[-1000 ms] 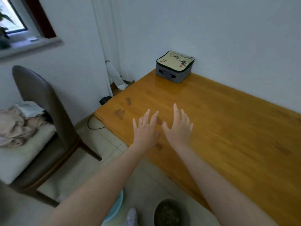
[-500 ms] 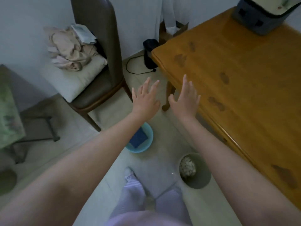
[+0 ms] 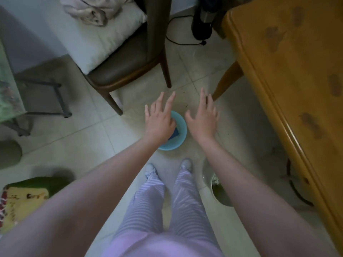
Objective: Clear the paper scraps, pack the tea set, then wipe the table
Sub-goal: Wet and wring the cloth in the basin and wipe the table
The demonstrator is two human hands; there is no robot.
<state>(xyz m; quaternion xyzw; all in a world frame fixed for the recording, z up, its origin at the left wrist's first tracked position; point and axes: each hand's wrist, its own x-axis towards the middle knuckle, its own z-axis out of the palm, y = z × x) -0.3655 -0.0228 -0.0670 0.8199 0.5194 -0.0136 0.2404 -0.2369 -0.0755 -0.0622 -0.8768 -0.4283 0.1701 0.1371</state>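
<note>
Head view, looking down at the floor [image 3: 74, 141]. L hand [image 3: 159, 121], frame centre: fingers straight and spread, grip released, nothing held. In the view it overlaps the left rim of the blue basin [image 3: 181, 127]; contact w/ the basin cannot be determined. R hand [image 3: 202, 119], just right of the basin: fingers straight and spread, grip released, nothing held, apart from the basin rim. The basin sits on the floor, frame centre, between the two hands. Inside it lies a dark blue pad [image 3: 175, 135], partly hidden by the L hand; cloth or sponge cannot be determined. Bench [image 3: 300, 52]: orange-brown wood, along the right edge of the frame, approx. top to bottom. Several dark stains [image 3: 272, 38] show on its top, upper right. One bench leg [image 3: 228, 80] stands on the floor near the R hand fingertips. Grey bin [image 3: 222, 199], lower centre-right, beside the bench and partly behind the R forearm; whitish scraps [image 3: 215, 180] are visible inside. Brown chair [image 3: 120, 71], upper centre-left, carries a white cushion [image 3: 104, 39] w/ beige clothing [image 3: 89, 10] on top. A black cylindrical unit [image 3: 203, 19] w/ black cable [image 3: 178, 41] stands on the floor, top centre. Striped trousers [image 3: 148, 201] and pale shoes [image 3: 150, 168], bottom centre, toes pointing at the basin.
</note>
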